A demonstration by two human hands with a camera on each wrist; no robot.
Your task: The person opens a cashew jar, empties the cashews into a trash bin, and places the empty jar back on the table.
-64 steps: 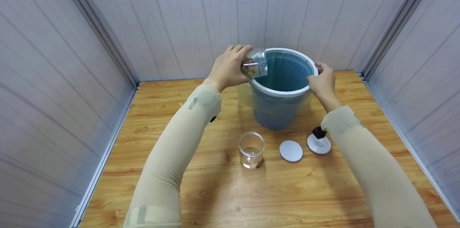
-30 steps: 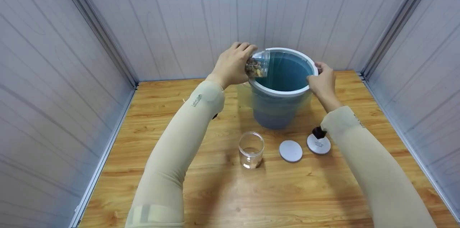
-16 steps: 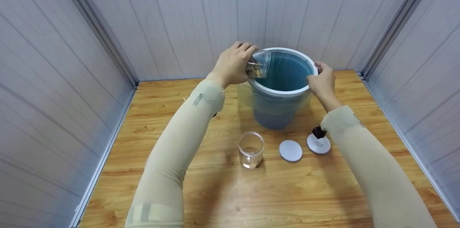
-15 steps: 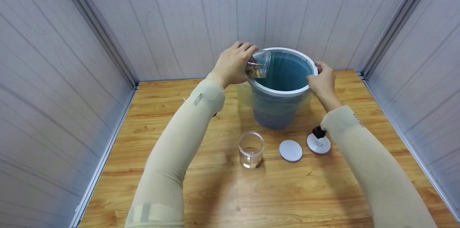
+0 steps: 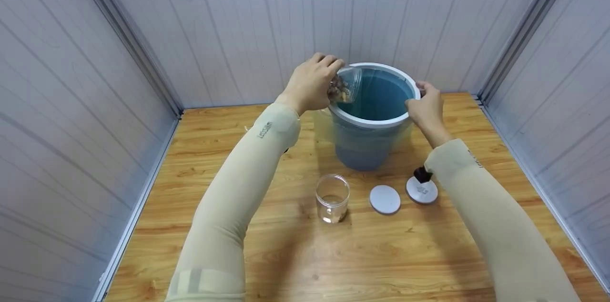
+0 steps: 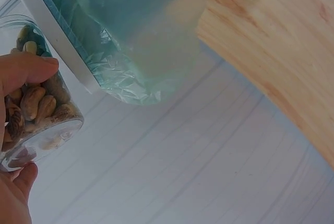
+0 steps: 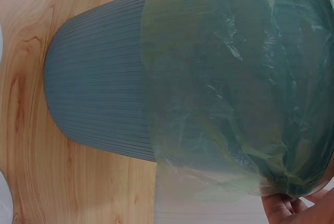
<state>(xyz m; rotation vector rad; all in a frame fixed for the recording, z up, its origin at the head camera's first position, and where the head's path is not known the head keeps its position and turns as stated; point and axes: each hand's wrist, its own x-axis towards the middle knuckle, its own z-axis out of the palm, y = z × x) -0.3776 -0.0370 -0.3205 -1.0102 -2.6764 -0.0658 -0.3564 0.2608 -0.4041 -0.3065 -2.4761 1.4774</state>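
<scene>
My left hand [image 5: 307, 84] grips a clear plastic jar [image 5: 351, 81], tipped on its side with its mouth over the left rim of a blue trash can [image 5: 362, 155]. Brown nuts, some like pistachios [image 6: 32, 103], lie inside the jar in the left wrist view. A white ring [image 5: 374, 124] circles the can's top, and a thin greenish bag [image 7: 219, 78] lines it and hangs down outside. On the can's right side, my right hand [image 5: 427, 109] holds the rim between thumb and fingers; its fingers [image 7: 276, 211] show below the bag in the right wrist view.
A second clear jar [image 5: 332, 202] stands upright and uncapped in front of the can. Two round white lids [image 5: 385, 199] lie to its right, one partly under my right wrist's camera. Pale panel walls [image 5: 238, 30] enclose the wooden tabletop [image 5: 214, 135] at the back and sides.
My left hand has moved slightly right with the tilted jar, bringing its mouth further over the rim. Nuts still show in it. My right hand has stayed on the rim.
</scene>
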